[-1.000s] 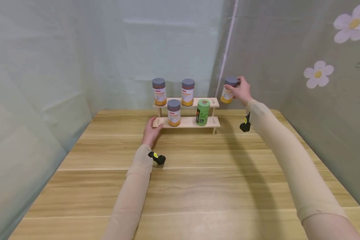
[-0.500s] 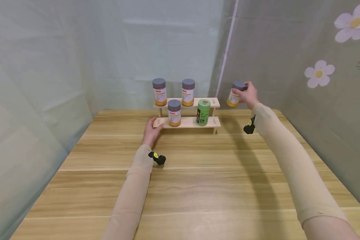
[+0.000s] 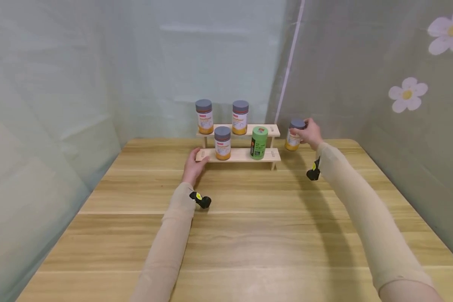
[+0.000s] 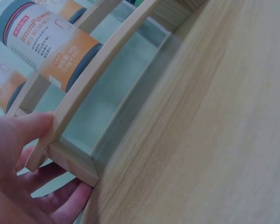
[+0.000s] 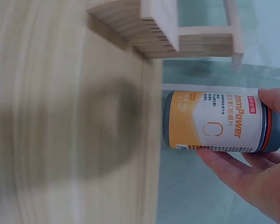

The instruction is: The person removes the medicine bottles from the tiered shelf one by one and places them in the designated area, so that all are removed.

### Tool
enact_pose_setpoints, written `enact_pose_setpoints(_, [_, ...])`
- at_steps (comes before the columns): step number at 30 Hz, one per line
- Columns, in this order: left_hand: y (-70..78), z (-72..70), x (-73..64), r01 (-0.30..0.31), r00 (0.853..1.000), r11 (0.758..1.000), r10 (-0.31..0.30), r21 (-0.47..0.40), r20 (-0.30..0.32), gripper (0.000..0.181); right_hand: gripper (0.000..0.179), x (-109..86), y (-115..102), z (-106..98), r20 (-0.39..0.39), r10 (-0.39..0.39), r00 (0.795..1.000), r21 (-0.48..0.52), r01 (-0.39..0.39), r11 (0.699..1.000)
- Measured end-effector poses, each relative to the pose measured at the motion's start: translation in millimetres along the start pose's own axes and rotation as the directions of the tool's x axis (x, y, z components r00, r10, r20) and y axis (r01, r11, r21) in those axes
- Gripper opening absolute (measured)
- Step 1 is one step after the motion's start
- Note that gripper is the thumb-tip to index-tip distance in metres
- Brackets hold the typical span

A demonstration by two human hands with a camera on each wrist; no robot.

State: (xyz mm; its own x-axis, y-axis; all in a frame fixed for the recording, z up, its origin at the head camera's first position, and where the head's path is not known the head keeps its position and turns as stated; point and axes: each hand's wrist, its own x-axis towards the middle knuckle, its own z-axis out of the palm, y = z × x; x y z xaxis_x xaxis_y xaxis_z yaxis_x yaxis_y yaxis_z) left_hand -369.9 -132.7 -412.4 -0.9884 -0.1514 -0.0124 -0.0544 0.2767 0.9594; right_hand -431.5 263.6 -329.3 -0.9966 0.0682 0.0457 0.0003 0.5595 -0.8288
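Observation:
A two-tier wooden display rack (image 3: 239, 155) stands toward the back of the table. My left hand (image 3: 194, 166) grips the left end of its lower tier; in the left wrist view the thumb lies against the board and the fingers reach around the leg. Right of the rack, my right hand (image 3: 310, 133) holds an upright grey-lidded supplement bottle (image 5: 214, 122) with a white and orange label, thumb and fingers around its upper part. Its base is low, close over the tabletop. On the lower tier stand a similar bottle (image 3: 222, 144) and a green bottle (image 3: 259, 144).
Two more grey-lidded bottles, a left one (image 3: 204, 117) and a middle one (image 3: 240, 118), stand on the upper tier. Behind the wooden table (image 3: 226, 235) hangs a pale curtain (image 3: 154, 75). A grey flowered sheet (image 3: 362, 63) closes off the right side.
My right hand has carried its bottle a little rightward, then down toward the tabletop. The left hand keeps its place on the rack. The head view has shifted slightly.

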Motion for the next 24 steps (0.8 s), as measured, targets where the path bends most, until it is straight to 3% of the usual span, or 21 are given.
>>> enact_pose_setpoints(7, [1.5, 3.3, 1.6, -0.019, 1.0, 1.0, 0.019, 0.021, -0.001, 0.063, 0.065, -2.8, 22, 14, 0.004, 0.038, 0.999, 0.012, -0.038, 0.999])
enact_pose_setpoints(12, [2.1, 5.6, 1.9, -0.024, 1.0, 1.0, 0.024, 0.012, 0.002, 0.063, 0.068, -3.6, 33, 18, -0.028, 0.008, 1.0, -0.019, -0.008, 1.0])
enact_pose_setpoints(20, [-3.7, 3.8, -0.3, -0.017, 1.0, 1.0, 0.017, -0.001, -0.026, 0.064, 0.072, -3.9, 38, 24, -0.009, -0.035, 0.999, -0.111, 0.034, 0.993])
enact_pose_setpoints(24, [-4.7, 2.6, -1.1, -0.026, 0.999, 1.0, 0.026, -0.003, -0.035, 0.064, 0.074, -4.2, 37, 25, 0.015, -0.034, 0.999, -0.062, 0.034, 0.997])
